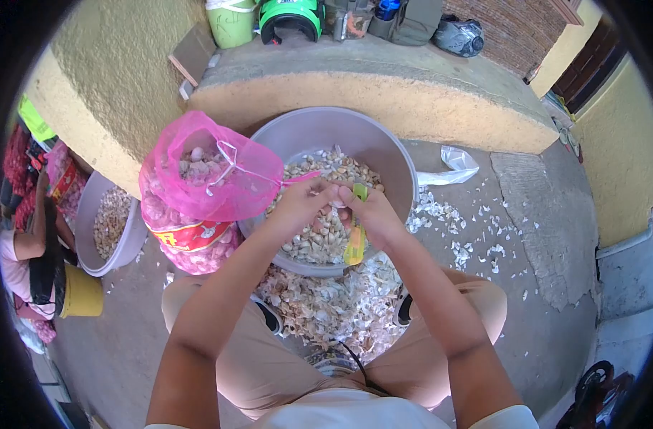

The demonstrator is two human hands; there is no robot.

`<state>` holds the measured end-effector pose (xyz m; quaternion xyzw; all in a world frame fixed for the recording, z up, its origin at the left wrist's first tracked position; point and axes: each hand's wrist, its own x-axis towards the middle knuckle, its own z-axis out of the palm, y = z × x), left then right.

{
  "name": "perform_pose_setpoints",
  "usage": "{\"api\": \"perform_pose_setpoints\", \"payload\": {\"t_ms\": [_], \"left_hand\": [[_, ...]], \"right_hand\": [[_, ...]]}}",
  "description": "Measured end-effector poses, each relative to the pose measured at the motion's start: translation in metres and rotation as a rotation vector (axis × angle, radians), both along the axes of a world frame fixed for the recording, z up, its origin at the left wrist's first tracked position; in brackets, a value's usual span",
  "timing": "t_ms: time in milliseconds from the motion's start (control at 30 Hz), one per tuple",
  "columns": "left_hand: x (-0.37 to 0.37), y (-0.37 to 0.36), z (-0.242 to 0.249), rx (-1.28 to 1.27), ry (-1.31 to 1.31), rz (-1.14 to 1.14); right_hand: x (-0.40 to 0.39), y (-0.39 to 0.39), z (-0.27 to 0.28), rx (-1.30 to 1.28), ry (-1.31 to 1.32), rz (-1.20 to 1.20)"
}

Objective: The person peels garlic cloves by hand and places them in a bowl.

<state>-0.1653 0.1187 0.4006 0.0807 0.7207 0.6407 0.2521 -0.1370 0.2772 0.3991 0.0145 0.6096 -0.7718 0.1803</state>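
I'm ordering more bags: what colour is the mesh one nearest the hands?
The mesh bag is bright pink; see the head view.

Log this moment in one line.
left hand pinching garlic piece; right hand holding yellow-green tool; hands over basin; pink mesh bag beside basin; peelings on floor

A single head-worn camera looked forward and steeply down over the wearer's knees (487,307). Basin (396,168) sat close, mid-frame; ledge (341,68) lay farther off, toward the top.
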Motion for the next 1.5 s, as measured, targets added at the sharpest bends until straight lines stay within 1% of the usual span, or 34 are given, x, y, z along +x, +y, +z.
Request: {"api": "perform_pose_setpoints", "payload": {"t_ms": [67, 167, 267, 367, 400, 467, 567, 700, 767, 800, 900, 1000, 1100, 1200, 1300, 1400, 1500], "left_hand": [[0.003, 0.001, 0.001, 0.038, 0.074, 0.001], [0.007, 0.003, -0.003, -0.065, 0.246, 0.019], [0.007, 0.004, -0.003, 0.000, 0.198, 0.085], [0.005, 0.003, -0.004, 0.121, 0.180, 0.090], [0.004, 0.002, -0.003, 0.099, 0.185, 0.069], [0.004, 0.001, 0.000, 0.055, 0.195, 0.027], [0.004, -0.002, 0.000, 0.187, 0.044, 0.005], [0.003, -0.007, 0.003, 0.240, -0.033, 0.076], [0.004, -0.008, 0.002, 0.301, -0.036, 0.149], [0.004, -0.009, 0.001, 0.289, -0.041, 0.138], [0.004, -0.011, 0.000, 0.260, -0.044, 0.105], [0.005, -0.008, 0.002, 0.240, -0.028, 0.069], [0.005, -0.007, 0.002, 0.229, -0.019, 0.032], [0.004, -0.010, -0.001, 0.251, -0.056, 0.036], [0.003, -0.011, -0.003, 0.252, -0.127, 0.055], [0.004, -0.011, 0.000, 0.290, -0.171, 0.069], [0.004, -0.012, 0.000, 0.359, -0.202, 0.049]], "right_hand": [[0.001, 0.000, 0.000, -0.038, 0.032, -0.028], [0.004, -0.003, 0.003, -0.027, 0.054, -0.072], [0.004, -0.001, 0.004, 0.059, 0.116, -0.118], [0.003, -0.001, 0.003, 0.105, 0.164, -0.145], [0.003, -0.001, 0.003, 0.111, 0.174, -0.152], [0.005, 0.000, 0.006, 0.065, 0.136, -0.177], [0.004, 0.001, 0.009, 0.023, 0.074, -0.193], [-0.004, 0.012, -0.002, -0.038, -0.042, -0.227], [-0.010, 0.018, -0.005, 0.329, 0.036, -0.253], [-0.011, 0.018, -0.004, 0.512, 0.076, -0.264], [-0.009, 0.011, 0.002, 0.307, 0.115, -0.288], [-0.004, 0.005, 0.014, 0.311, 0.145, -0.101], [-0.004, 0.001, 0.009, 0.384, 0.177, -0.021], [-0.005, 0.001, 0.007, 0.298, 0.222, -0.002], [-0.004, -0.001, 0.002, 0.287, 0.289, -0.020], [0.000, 0.003, 0.009, 0.086, 0.098, -0.054], [0.000, 0.007, 0.013, 0.017, 0.076, 0.002]]}}
